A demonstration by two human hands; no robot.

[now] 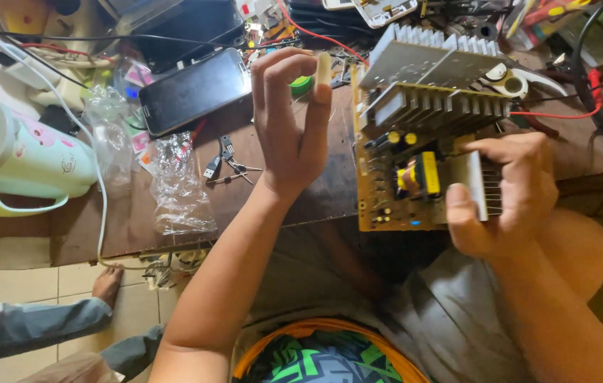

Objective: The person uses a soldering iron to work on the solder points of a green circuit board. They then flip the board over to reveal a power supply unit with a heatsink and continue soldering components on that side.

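Inspection step, judged from the pose. The right hand (504, 195) clamps a yellow circuit board (394, 177) with finned heatsinks by its lower right corner, held above the tabletop's (124, 220) front edge. The left hand (294, 120), beside the board, pinches a small pale piece (323, 69) at its fingertips. Any next move calls for a steady board.

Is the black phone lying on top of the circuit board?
No, the black phone lies on the wooden table left of the left hand, while the right hand holds the circuit board.
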